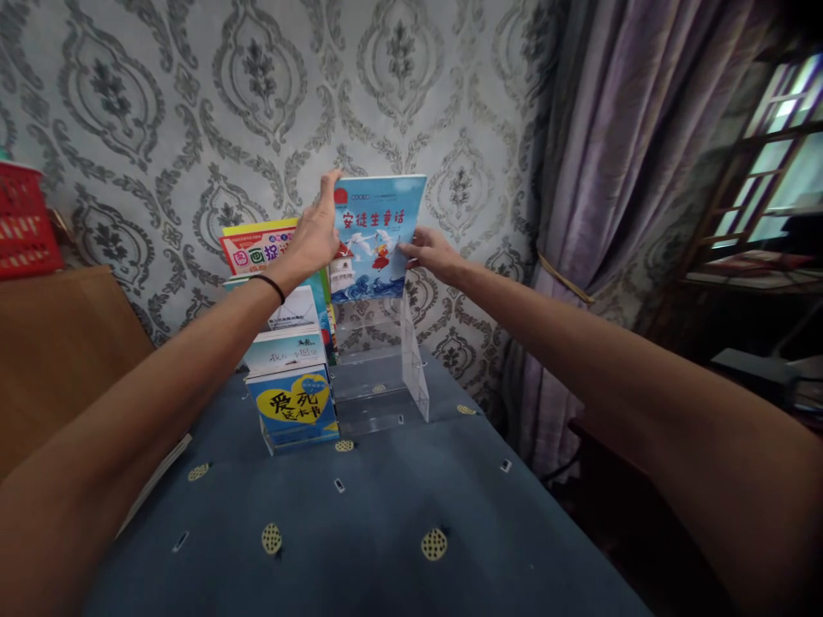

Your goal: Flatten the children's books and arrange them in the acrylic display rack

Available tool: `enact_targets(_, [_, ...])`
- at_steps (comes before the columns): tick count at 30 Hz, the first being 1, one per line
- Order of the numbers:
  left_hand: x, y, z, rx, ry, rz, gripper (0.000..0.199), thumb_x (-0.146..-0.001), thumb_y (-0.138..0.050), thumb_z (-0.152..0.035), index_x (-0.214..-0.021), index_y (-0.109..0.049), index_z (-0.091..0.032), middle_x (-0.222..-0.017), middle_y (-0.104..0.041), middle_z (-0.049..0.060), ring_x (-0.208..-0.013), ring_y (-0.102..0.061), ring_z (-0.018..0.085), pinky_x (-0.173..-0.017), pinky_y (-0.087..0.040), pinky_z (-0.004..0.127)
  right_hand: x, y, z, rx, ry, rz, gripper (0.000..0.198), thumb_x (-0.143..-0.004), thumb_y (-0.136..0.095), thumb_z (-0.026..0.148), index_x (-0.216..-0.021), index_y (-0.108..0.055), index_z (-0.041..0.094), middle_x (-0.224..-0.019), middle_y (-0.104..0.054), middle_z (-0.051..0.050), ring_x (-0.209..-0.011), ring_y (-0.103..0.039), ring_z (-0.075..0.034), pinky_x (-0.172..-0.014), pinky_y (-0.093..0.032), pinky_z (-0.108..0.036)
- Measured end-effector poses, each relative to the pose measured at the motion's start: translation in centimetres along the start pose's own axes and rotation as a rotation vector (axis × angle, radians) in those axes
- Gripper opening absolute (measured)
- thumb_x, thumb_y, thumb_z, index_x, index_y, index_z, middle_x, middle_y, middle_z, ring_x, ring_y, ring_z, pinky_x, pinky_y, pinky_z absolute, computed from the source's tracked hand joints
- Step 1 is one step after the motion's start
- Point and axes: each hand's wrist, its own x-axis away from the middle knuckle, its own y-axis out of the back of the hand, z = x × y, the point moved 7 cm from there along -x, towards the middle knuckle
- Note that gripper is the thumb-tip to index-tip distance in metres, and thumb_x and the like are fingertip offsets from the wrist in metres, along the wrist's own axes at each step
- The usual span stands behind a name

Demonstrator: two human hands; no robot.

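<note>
A light-blue storybook [373,236] stands upright at the back right of a clear tiered book rack [415,368]. My left hand [320,230] grips its upper left edge, the thumb up at the top corner. At the right edge, my right hand [432,254] pinches the same book, fingertips on the cover. The rack's left column holds several books: a blue book with a yellow heart [296,407] in front, a pale blue book [286,351] behind it, and a pink and yellow book [257,248] at the back, partly hidden by my left hand.
The rack stands on a table with a blue patterned cloth [379,506], near a patterned wall. To the left, a red plastic basket [26,223] sits on a brown box [57,343]. A purple curtain [604,171] hangs on the right, beside a window [771,163].
</note>
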Motion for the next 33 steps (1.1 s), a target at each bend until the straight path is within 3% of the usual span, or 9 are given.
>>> enact_targets(6, [-1.1,-1.2,0.9,-0.134,-0.001,0.102,0.065,-0.093,-0.057,-0.017,-0.15,-0.024,-0.024,-0.118,-0.064,0.012,-0.126,-0.055,0.035,-0.106,-0.041,0.052,-0.4,0.1,-1.0,0.089,-0.057,-0.009,0.027,-0.084,-0.073,0.037,-0.101,-0.06,0.021,-0.095,-0.07,-0.005,-0.079,-0.065,-0.018,-0.067,-0.058,-0.031])
enact_targets(11, [-1.8,-2.2,2.5,-0.241,0.002,0.174,0.065,-0.095,-0.054,-0.023,-0.152,-0.023,-0.02,-0.121,-0.063,0.014,-0.131,-0.051,0.036,-0.105,-0.041,0.049,-0.4,-0.5,-2.4,0.133,-0.128,-0.021,0.009,-0.089,-0.065,0.024,-0.095,-0.059,0.021,-0.092,-0.067,-0.004,-0.076,-0.063,-0.016,-0.058,-0.053,-0.024])
enact_targets(20, [-1.7,-2.7,2.9,-0.443,0.072,0.243,0.047,-0.098,-0.053,-0.027,-0.142,-0.039,-0.019,-0.124,-0.06,0.018,-0.124,-0.057,0.037,-0.095,-0.048,0.044,-0.3,-1.2,-5.3,0.21,-0.191,0.005,0.005,-0.091,-0.061,0.022,-0.088,-0.057,0.021,-0.083,-0.065,-0.003,-0.069,-0.06,-0.016,-0.055,-0.049,-0.023])
enact_targets(25, [-1.1,-2.5,2.0,-0.572,0.102,0.249,0.037,-0.097,-0.046,-0.017,-0.133,-0.05,-0.015,-0.121,-0.06,0.018,-0.119,-0.059,0.035,-0.095,-0.05,0.044,-0.3,-1.3,-6.0,0.228,-0.182,-0.001,0.012,-0.09,-0.064,0.024,-0.083,-0.056,0.021,-0.082,-0.062,-0.002,-0.067,-0.057,-0.013,-0.055,-0.048,-0.021])
enact_targets(29, [-0.8,-2.3,0.3,-0.665,0.06,0.258,0.036,-0.096,-0.046,-0.015,-0.13,-0.057,-0.011,-0.127,-0.055,0.021,-0.118,-0.06,0.036,-0.099,-0.049,0.045,-0.1,-1.5,-5.6,0.202,-0.174,0.024,0.002,-0.09,-0.061,0.021,-0.091,-0.059,0.02,-0.086,-0.064,-0.003,-0.069,-0.058,-0.014,-0.054,-0.049,-0.021])
enact_targets(33, [-0.5,-2.1,-1.7,-0.756,0.018,0.302,0.035,-0.093,-0.048,-0.012,-0.124,-0.063,-0.006,-0.128,-0.055,0.023,-0.12,-0.059,0.04,-0.103,-0.045,0.051,0.4,-1.5,-5.1,0.153,-0.172,0.043,0.011,-0.089,-0.064,0.025,-0.098,-0.061,0.019,-0.091,-0.067,-0.003,-0.075,-0.06,-0.015,-0.055,-0.051,-0.02])
